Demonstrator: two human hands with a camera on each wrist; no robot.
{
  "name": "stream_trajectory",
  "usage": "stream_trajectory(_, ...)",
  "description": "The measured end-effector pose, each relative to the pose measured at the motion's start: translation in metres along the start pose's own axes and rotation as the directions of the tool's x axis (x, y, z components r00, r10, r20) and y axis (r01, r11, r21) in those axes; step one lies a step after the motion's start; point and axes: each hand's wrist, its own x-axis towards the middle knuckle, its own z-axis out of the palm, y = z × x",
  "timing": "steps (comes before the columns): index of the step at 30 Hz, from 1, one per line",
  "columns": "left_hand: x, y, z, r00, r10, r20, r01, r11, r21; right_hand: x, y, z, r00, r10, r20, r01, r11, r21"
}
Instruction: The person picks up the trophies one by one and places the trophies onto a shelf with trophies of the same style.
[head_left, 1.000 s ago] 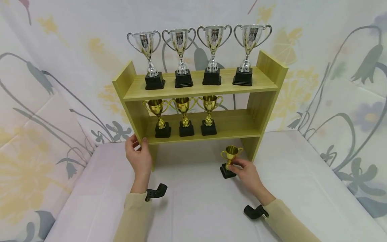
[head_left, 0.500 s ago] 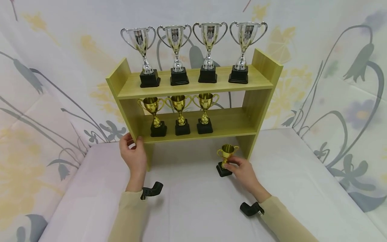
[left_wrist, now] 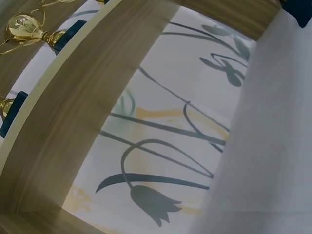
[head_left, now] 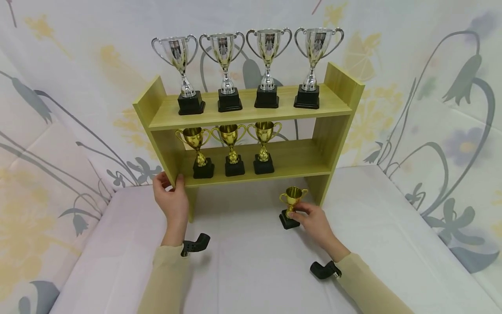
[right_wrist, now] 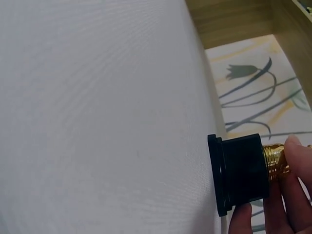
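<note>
My left hand (head_left: 171, 200) grips the lower left side panel of a wooden shelf, thumb at the front and fingers around the outer side. Below the middle board, toward the shelf's right leg, my right hand (head_left: 315, 222) pinches a small gold trophy (head_left: 293, 196) by its stem. That trophy's black base (right_wrist: 241, 170) faces down close to the white tabletop; I cannot tell whether it touches. On the middle board (head_left: 300, 157) several gold trophies (head_left: 229, 137) stand upright in a row from the left. The left wrist view does not show the left hand.
Several larger silver trophies (head_left: 268, 48) stand upright along the shelf's top board (head_left: 251, 114). A white cloth (head_left: 243, 270) covers the table. Flower-patterned fabric (head_left: 392, 117) hangs behind and at both sides. A black camera mount sits at each wrist.
The head view has shifted slightly, so everything appears a little further left. Both hands keep their hold, and the gold trophy stays in about the same place by the shelf.
</note>
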Motion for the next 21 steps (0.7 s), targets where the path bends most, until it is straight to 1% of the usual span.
stream_trajectory(4,0.001,-0.001,0.000,1.000,-0.007,0.000,0.007,1.000,-0.011,0.000,0.000,-0.001,1.000,0.015,0.025,-0.016,0.999,0.037)
stream_trajectory(7,-0.005,0.012,0.000,1.000,-0.018,0.000,0.018,1.000,-0.020,-0.001,0.000,-0.003,0.999,0.019,0.038,-0.021,0.998,0.061)
stream_trajectory(11,-0.015,0.035,0.000,1.000,-0.015,0.007,0.016,1.000,-0.019,0.000,0.000,-0.004,1.000,0.012,0.025,-0.013,0.999,0.052)
stream_trajectory(15,-0.017,0.040,-0.002,1.000,-0.002,0.006,0.002,1.000,-0.007,0.000,-0.001,-0.004,1.000,0.010,0.007,-0.010,0.999,0.041)
stream_trajectory(17,-0.018,0.040,-0.002,1.000,0.001,0.003,-0.001,1.000,-0.006,-0.001,-0.002,-0.005,1.000,0.027,-0.002,-0.026,0.998,0.052)
stream_trajectory(21,-0.018,0.038,-0.001,1.000,0.010,-0.010,-0.010,1.000,-0.013,-0.002,-0.004,-0.009,0.999,0.034,-0.016,-0.033,0.997,0.068)
